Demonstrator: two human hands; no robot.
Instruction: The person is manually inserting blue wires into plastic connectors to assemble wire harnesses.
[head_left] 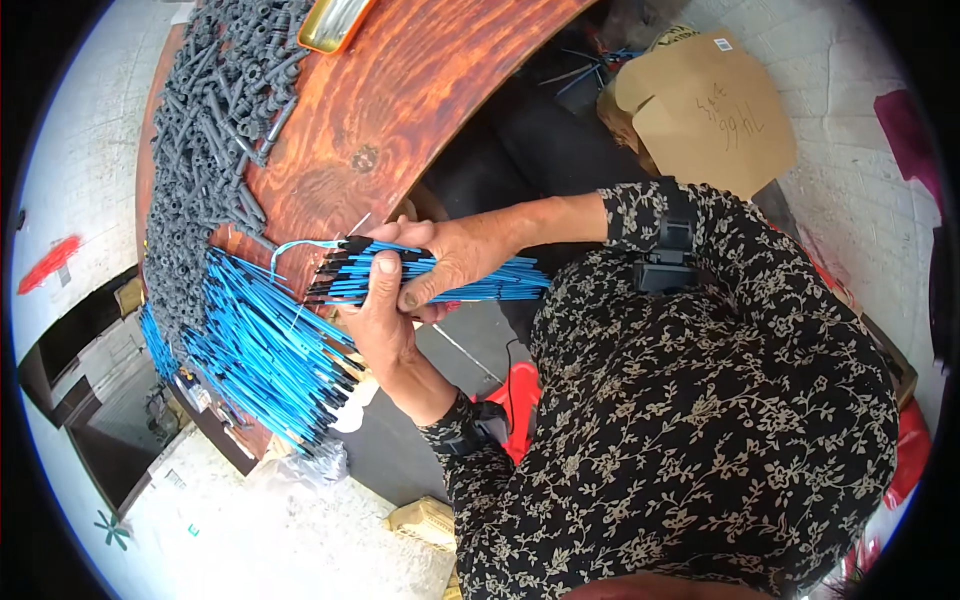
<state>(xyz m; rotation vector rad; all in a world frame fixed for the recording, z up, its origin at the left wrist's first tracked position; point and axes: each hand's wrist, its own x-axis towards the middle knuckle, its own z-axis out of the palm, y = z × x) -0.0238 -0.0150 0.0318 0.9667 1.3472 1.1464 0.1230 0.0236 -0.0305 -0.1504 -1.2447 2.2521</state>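
Left hand [378,322] and right hand [452,252] tightly clasp a bundle of blue black-tipped rods [512,280] before me, likely light, stiff, slippery, best gripped mid-length

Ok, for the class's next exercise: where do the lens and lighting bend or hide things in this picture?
Head view: the wooden table has a bowed edge, and the frame's corners are black; head view: the white surface at lower left is washed out; head view: the held bundle of blue rods stays readable.
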